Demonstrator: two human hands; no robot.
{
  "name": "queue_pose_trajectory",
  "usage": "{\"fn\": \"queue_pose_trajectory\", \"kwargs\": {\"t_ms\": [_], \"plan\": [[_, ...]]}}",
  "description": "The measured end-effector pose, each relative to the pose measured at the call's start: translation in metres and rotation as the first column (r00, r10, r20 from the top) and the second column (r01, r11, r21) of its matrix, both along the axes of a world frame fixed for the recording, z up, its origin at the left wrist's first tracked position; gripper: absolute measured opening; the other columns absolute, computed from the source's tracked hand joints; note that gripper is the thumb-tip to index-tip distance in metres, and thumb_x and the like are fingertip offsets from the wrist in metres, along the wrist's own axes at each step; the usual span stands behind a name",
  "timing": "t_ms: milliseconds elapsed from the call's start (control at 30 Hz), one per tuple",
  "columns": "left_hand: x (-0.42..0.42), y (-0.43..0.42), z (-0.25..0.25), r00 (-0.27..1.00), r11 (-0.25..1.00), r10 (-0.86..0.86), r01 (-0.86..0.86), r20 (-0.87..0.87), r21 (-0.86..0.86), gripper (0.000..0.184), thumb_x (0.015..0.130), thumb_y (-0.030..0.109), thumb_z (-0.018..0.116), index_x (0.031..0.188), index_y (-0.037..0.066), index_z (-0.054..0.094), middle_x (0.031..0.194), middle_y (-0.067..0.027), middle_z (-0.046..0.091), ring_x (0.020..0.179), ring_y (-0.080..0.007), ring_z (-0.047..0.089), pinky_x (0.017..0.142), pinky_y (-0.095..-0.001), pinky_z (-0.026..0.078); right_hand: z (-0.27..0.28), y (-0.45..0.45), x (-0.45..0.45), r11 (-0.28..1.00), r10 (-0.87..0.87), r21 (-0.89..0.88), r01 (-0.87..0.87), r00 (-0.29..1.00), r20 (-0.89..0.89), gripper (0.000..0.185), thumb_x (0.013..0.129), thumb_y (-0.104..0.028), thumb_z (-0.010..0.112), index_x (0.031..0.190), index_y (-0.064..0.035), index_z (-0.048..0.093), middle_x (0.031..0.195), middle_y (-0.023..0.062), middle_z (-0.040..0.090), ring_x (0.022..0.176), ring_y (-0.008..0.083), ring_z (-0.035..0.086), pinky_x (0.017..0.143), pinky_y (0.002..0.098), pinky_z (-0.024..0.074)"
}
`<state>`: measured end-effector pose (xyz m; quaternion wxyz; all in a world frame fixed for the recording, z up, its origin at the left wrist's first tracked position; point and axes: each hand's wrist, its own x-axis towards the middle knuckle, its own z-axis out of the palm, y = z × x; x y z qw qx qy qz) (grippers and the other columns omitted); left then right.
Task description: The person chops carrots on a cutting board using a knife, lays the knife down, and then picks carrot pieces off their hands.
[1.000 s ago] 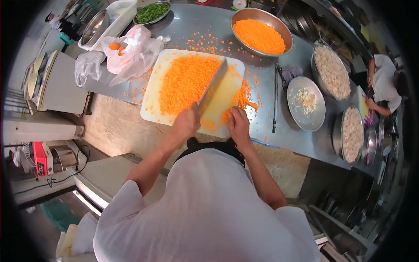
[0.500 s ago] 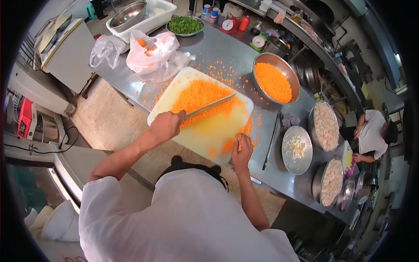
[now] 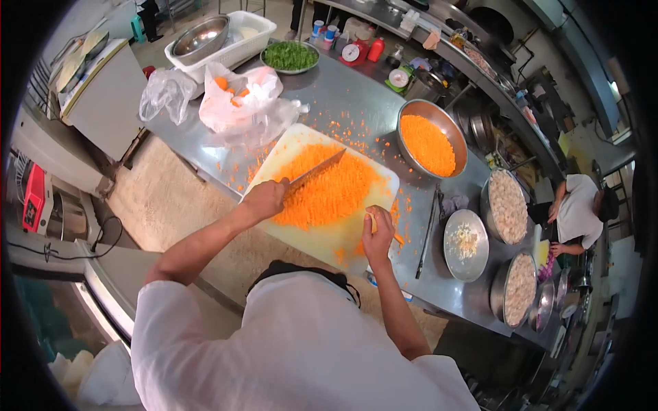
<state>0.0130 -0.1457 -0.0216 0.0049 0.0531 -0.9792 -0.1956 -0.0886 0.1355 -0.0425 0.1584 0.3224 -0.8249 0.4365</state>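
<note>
My left hand (image 3: 267, 198) is closed round the handle of a kitchen knife (image 3: 319, 168). Its long blade lies across finely chopped carrot (image 3: 332, 192) on a white cutting board (image 3: 308, 241). At the board's near right corner, my right hand (image 3: 378, 236) has its fingers curled round what looks like a piece of carrot (image 3: 399, 240), mostly hidden by the fingers. Loose orange bits surround the board. Beyond the board's right side, a steel bowl (image 3: 449, 123) holds more chopped carrot.
Right of the board are a dark rod (image 3: 426, 236), a bowl with pale chopped bits (image 3: 466, 270) and two bowls of pale chunks. Behind are plastic bags (image 3: 247, 127), a plate of chopped greens (image 3: 290, 57) and a white basket (image 3: 257, 44). A co-worker (image 3: 579, 209) stands far right.
The knife has shifted back and left over the carrot, its tip moving away from the right side. The chopped carrot is spread nearer me. My right hand has moved slightly.
</note>
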Motion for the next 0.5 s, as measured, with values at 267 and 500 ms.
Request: {"fn": "queue_pose_trajectory", "kwargs": {"t_ms": [267, 500], "plan": [[-0.006, -0.021, -0.022, 0.999, 0.998, 0.022, -0.019, -0.046, 0.067, 0.020, 0.077, 0.004, 0.049, 0.093, -0.006, 0.046, 0.064, -0.0264, 0.057, 0.065, -0.0423, 0.059, 0.056, -0.0503, 0.045, -0.019, -0.028, -0.073, 0.995, -0.039, -0.090, 0.048, 0.994, 0.107, 0.026, 0.090, -0.013, 0.048, 0.111, 0.0009, 0.056, 0.112, 0.0218, 0.055, 0.108, 0.0360, 0.051, 0.094, 0.0406, 0.0392], [-0.028, -0.051, 0.034, 0.993, 0.997, 0.065, -0.062, -0.100, 0.037, 0.013, 0.079, 0.006, 0.049, 0.091, 0.001, 0.052, 0.067, -0.0244, 0.059, 0.067, -0.0425, 0.060, 0.059, -0.0510, 0.047, -0.097, -0.068, -0.132, 0.954, -0.218, 0.237, 0.184, 0.968, 0.123, 0.044, 0.094, -0.025, 0.044, 0.131, -0.0030, 0.043, 0.135, 0.0197, 0.043, 0.128, 0.0377, 0.034, 0.109, 0.0419, 0.0243]]}}
